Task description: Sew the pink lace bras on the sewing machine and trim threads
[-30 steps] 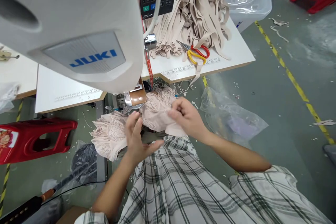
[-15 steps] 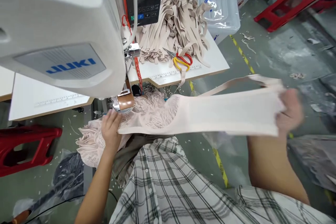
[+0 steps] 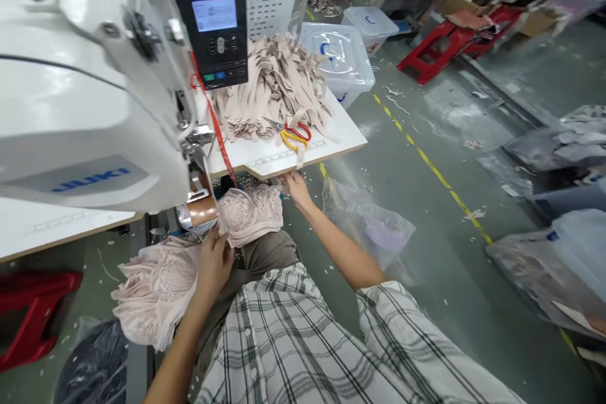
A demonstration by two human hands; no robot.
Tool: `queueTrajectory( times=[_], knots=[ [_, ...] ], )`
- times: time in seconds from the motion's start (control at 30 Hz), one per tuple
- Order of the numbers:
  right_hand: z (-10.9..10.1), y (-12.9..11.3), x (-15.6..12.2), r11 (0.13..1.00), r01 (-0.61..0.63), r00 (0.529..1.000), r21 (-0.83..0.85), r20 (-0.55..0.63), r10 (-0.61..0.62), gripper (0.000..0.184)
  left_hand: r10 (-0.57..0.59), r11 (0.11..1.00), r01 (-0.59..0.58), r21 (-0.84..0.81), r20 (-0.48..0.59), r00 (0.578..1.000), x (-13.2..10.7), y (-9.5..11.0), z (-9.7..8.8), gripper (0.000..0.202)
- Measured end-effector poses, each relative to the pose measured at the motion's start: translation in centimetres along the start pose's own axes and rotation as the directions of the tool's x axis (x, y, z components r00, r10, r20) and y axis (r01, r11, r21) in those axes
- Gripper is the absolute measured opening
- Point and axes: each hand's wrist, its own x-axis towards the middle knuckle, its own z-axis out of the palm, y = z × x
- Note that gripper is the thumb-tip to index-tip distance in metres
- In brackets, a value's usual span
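My left hand (image 3: 213, 263) rests on pink lace fabric (image 3: 249, 213) just below the brown presser part (image 3: 199, 209) of the white JUKI sewing machine (image 3: 85, 120); its fingers curl onto the lace. My right hand (image 3: 294, 188) reaches forward to the underside of the white table edge (image 3: 288, 166), near the lace piece's far side; its fingers are mostly hidden. A heap of pink lace pieces (image 3: 154, 287) hangs at my left knee.
A pile of beige elastic straps (image 3: 272, 85) and red-and-yellow scissors (image 3: 292, 133) lie on the table. The machine's control panel (image 3: 215, 28) stands behind. Clear plastic bins (image 3: 343, 57), red stools (image 3: 433, 47), plastic bags (image 3: 367, 221) and a yellow floor line (image 3: 426, 161) lie to the right.
My right hand had stretched a long pink piece out to the right; now that piece is gone from it and the hand is back by the table edge. The view has tilted up.
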Motion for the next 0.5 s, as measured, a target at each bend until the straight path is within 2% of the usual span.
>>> queueTrajectory(
  times=[0.07,0.1,0.13,0.17,0.2,0.23,0.27,0.3,0.33,0.37,0.4,0.43,0.47,0.5],
  knots=[
    [0.3,-2.0,-2.5,0.988,-0.044,0.998,0.150,0.050,0.037,0.036,-0.136,0.991,0.137,0.004,-0.052,0.989,-2.1,-2.3,-3.3,0.035],
    [0.1,-3.0,-4.2,0.973,-0.073,0.993,0.218,0.106,0.051,0.042,-0.237,0.971,0.239,0.015,-0.091,0.967,-3.6,-3.7,-5.0,0.035],
    [-0.3,-3.9,-6.0,0.956,-0.113,0.980,0.272,0.188,0.062,0.045,-0.353,0.932,0.361,0.031,-0.143,0.924,-5.5,-5.1,-6.6,0.035],
    [-0.7,-4.6,-7.6,0.936,-0.155,0.962,0.316,0.264,0.070,0.047,-0.476,0.868,0.495,0.045,-0.206,0.855,-7.5,-6.6,-8.1,0.037],
    [-1.0,-5.1,-9.1,0.916,-0.200,0.940,0.348,0.332,0.080,0.046,-0.591,0.778,0.626,0.056,-0.274,0.759,-9.6,-8.1,-9.3,0.039],
    [-1.1,-5.4,-10.5,0.881,-0.259,0.921,0.396,0.377,0.102,0.043,-0.686,0.669,0.741,0.059,-0.334,0.646,-11.7,-9.5,-10.2,0.042],
    [-1.0,-5.6,-11.9,0.743,-0.417,0.883,0.524,0.429,0.192,0.035,-0.760,0.557,0.829,0.056,-0.367,0.536,-13.6,-10.8,-10.9,0.042],
    [-0.5,-5.6,-13.5,0.585,-0.573,0.807,0.573,0.520,0.282,0.029,-0.818,0.456,0.888,0.049,-0.370,0.441,-15.3,-12.0,-11.2,0.041],
    [0.2,-5.4,-15.2,0.432,-0.702,0.709,0.566,0.617,0.343,0.026,-0.863,0.378,0.925,0.041,-0.345,0.368,-16.6,-13.0,-11.3,0.040],
    [1.0,-5.2,-17.0,0.293,-0.806,0.592,0.514,0.715,0.372,0.025,-0.898,0.323,0.946,0.036,-0.304,0.318,-17.7,-13.8,-11.2,0.038],
    [2.0,-4.9,-18.8,0.205,-0.881,0.473,0.426,0.801,0.368,0.026,-0.923,0.291,0.956,0.030,-0.255,0.289,-18.4,-14.4,-11.0,0.036],
    [2.9,-4.4,-20.6,0.166,-0.932,0.362,0.323,0.867,0.342,0.027,-0.938,0.276,0.961,0.025,-0.210,0.275,-18.8,-14.8,-10.7,0.035],
    [3.7,-3.9,-22.3,0.174,-0.958,0.274,0.230,0.911,0.307,0.028,-0.947,0.270,0.963,0.020,-0.178,0.269,-19.0,-15.1,-10.4,0.034],
    [4.3,-3.3,-23.7,0.231,-0.959,0.229,0.167,0.934,0.276,0.029,-0.950,0.269,0.963,0.015,-0.160,0.268,-19.1,-15.2,-10.1,0.033]
  ],
)
